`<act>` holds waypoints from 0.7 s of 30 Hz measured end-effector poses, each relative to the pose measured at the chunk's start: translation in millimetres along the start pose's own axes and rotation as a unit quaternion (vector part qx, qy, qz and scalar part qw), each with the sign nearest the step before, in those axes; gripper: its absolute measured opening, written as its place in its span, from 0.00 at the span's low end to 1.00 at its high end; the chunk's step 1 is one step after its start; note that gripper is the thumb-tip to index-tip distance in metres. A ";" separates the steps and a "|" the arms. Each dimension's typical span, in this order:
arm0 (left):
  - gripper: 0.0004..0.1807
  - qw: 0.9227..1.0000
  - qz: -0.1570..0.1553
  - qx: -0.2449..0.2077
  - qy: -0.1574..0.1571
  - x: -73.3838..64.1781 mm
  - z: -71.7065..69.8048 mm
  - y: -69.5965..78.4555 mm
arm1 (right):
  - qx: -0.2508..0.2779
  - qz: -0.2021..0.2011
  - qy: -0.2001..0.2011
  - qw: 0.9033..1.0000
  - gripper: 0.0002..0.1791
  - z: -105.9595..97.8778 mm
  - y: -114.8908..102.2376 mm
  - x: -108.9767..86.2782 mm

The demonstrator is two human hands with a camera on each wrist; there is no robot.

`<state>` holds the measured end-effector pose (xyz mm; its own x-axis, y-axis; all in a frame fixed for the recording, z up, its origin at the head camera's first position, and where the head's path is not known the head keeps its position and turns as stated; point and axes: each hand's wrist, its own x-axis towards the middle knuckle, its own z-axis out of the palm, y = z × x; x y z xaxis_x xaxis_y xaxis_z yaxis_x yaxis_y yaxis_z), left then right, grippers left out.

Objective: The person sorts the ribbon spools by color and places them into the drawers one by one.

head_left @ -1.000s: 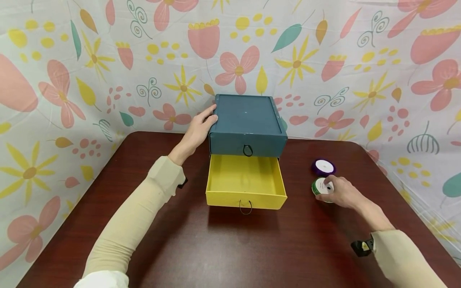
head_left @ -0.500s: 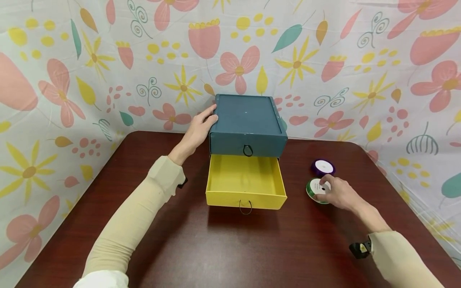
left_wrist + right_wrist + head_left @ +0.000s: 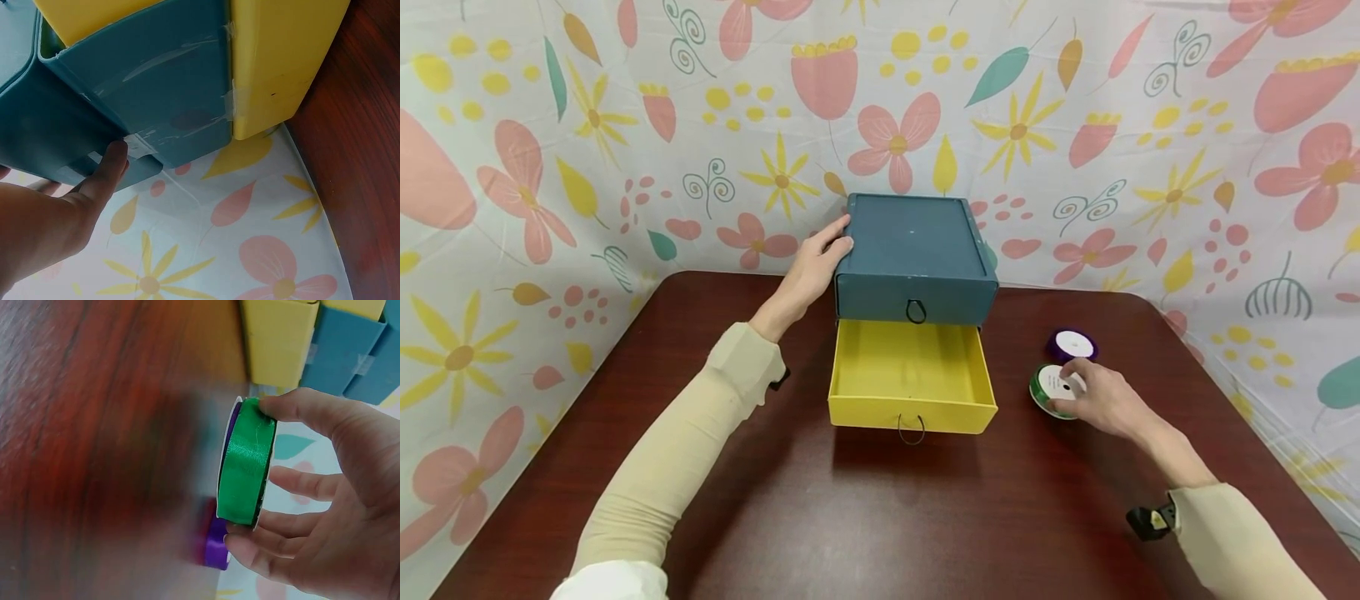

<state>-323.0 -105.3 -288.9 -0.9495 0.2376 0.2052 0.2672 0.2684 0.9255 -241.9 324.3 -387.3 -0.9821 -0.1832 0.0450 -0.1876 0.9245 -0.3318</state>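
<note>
My right hand [image 3: 1108, 402] grips a spool of green satin ribbon [image 3: 245, 465] by its rim, thumb on one side and fingers on the other. Its white labelled face [image 3: 1051, 380] points up in the head view. Just behind it lies a spool of purple ribbon [image 3: 1073, 344]. At the back, my left hand [image 3: 814, 265] rests against the left side of the dark blue drawer box [image 3: 917, 237], fingers along its edge. Below the blue front, a yellow drawer [image 3: 912, 416] stands pulled out, with nothing in it and a thin loop handle.
The unit stands on a dark red-brown wooden table [image 3: 910, 517], near the flower-printed cloth [image 3: 1045, 150] hanging behind and at both sides. The pulled-out drawer juts forward between my two arms. Clear tape [image 3: 140, 145] shows on the blue side.
My right hand has shifted slightly left, bringing the green ribbon spool away from the purple one, toward the drawers. The left hand stays in place on the box.
</note>
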 end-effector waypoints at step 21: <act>0.29 1.000 0.003 0.005 0.000 -1.1 -0.4 -0.4 | 0.004 -0.036 0.013 0.999 0.33 -27.3 -45.7 -7.0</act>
<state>-322.1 -106.0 -289.3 -0.9477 0.2390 0.2115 0.2751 0.2756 0.9211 -227.0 292.5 -346.8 -0.9664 -0.2396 0.0934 -0.2571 0.9065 -0.3349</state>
